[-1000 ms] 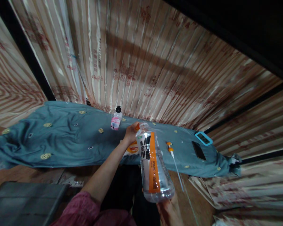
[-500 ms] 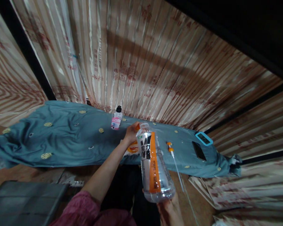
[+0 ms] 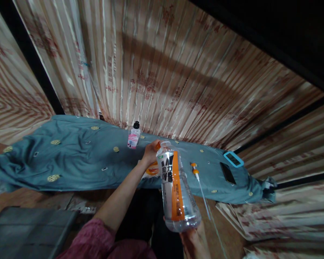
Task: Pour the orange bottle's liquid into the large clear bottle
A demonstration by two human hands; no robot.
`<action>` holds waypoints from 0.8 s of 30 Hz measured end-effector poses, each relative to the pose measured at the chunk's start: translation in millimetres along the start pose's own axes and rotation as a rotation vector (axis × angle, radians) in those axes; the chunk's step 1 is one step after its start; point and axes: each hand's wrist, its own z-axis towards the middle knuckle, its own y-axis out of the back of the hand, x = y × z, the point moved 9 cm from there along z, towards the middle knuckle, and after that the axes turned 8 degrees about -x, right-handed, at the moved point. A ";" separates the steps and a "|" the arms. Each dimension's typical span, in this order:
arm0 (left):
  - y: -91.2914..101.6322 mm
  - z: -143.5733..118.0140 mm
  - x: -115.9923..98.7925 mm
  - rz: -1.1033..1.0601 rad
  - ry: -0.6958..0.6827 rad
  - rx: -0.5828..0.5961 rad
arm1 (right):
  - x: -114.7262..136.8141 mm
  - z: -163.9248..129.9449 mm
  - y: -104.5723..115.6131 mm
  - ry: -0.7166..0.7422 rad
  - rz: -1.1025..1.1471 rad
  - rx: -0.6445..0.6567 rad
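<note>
A large clear plastic bottle (image 3: 175,190) with an orange, white and black label is tilted, its uncapped mouth away from me and its base near me. My right hand (image 3: 193,239) grips it at the base, fingers mostly hidden beneath. Beside its neck my left hand (image 3: 150,151) closes around the top of a container with an orange and white label (image 3: 152,170), largely hidden behind the clear bottle. A pump dispenser head (image 3: 195,171) with an orange top and long white tube lies to the right, its tube reaching past the cloth's front edge.
Teal patterned cloth (image 3: 78,162) covers the long surface. A small pink-labelled bottle with a black cap (image 3: 134,136) stands at the back. On the right lie a dark phone (image 3: 228,173) and a blue-framed device (image 3: 233,159). A grey box (image 3: 29,230) sits lower left.
</note>
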 end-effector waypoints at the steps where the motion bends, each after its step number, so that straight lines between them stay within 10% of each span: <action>1: -0.2 0.1 0.4 -0.001 0.001 0.000 | 1.1 -1.0 -0.7 -0.001 -0.001 -0.010; 24: -0.9 -0.8 3.3 -0.029 0.017 0.006 | -10.7 6.0 10.4 -0.016 -0.038 0.059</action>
